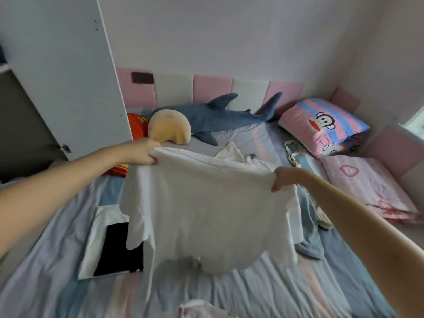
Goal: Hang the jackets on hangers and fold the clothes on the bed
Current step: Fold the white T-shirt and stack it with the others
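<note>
I hold a white shirt (206, 210) spread out in the air above the striped bed (286, 285). My left hand (144, 152) grips its upper left corner and my right hand (284, 179) grips its upper right edge. The cloth hangs down between them, its lower hem blurred. A folded white and black garment (110, 246) lies flat on the bed under the shirt's left side. More white cloth (231, 153) lies crumpled behind the shirt, and a grey-blue garment (309, 246) lies below my right hand.
A blue plush shark (220, 115), a beige curved pillow (168, 127) and a red item (137, 127) lie by the pink and white headboard (206, 88). A cartoon pillow (321, 125) and pink quilt (371, 187) sit right. An open wardrobe door (64, 72) stands left.
</note>
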Tool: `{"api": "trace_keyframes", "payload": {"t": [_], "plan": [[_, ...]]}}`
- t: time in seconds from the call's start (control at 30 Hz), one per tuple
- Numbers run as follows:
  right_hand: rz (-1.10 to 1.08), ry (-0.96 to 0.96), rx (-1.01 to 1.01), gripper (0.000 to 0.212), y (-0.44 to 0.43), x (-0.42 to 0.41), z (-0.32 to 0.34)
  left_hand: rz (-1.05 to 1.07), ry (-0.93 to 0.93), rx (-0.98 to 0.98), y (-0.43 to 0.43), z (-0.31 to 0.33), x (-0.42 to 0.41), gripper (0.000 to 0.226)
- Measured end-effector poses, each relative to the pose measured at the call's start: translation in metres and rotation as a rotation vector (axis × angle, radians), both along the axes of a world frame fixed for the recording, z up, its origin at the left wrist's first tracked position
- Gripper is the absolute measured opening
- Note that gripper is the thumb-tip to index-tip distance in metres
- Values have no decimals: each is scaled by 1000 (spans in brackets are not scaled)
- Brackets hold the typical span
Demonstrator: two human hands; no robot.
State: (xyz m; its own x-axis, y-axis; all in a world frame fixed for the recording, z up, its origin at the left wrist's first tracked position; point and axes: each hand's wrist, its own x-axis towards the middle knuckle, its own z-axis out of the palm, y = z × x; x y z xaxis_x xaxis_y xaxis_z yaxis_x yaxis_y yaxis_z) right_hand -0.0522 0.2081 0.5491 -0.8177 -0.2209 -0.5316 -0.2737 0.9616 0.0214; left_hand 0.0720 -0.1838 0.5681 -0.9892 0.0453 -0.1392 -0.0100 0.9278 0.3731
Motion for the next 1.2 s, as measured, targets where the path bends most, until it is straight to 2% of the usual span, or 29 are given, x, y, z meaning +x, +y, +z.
{"api": "trace_keyframes", "payload": {"t": [0.07,0.13,0.23,0.3,0.4,0.47,0.53,0.63,0.77,0.87,0.97,1.03,1.13,1.2], "plan": [[-2,199,-72,40,-4,-15,-9,43,26,-20,-8,-11,-8,14],[-80,298,-143,32,-9,-31,-11,102,76,-32,-12,-15,-19,21],[-239,499,-366,16,-25,-66,17,296,276,-45,-25,11,-44,27],[-401,553,-685,15,-38,-89,48,388,430,-58,-37,39,-60,27],[-589,486,-1295,19,-67,-120,113,510,648,-108,-57,101,-84,15],[-576,548,-1460,20,-77,-135,155,586,809,-97,-66,142,-97,6],[-541,676,-1458,25,-75,-142,178,620,907,-30,-73,165,-102,5],[-459,842,-1380,25,-67,-142,188,550,973,34,-81,179,-104,8],[-275,916,-1201,20,-59,-117,156,450,926,7,-79,149,-88,18],[-185,841,-1068,11,-51,-101,107,395,805,-35,-79,104,-70,19],[-167,658,-891,6,-42,-80,35,375,628,-73,-71,36,-43,14],[-154,515,-760,7,-40,-61,-12,367,452,-88,-66,-10,-22,15],[-100,276,-590,17,-41,-30,-84,320,127,-99,-69,-88,11,29],[-59,119,-472,11,-41,-5,-132,334,-52,-107,-68,-141,39,33]]}}
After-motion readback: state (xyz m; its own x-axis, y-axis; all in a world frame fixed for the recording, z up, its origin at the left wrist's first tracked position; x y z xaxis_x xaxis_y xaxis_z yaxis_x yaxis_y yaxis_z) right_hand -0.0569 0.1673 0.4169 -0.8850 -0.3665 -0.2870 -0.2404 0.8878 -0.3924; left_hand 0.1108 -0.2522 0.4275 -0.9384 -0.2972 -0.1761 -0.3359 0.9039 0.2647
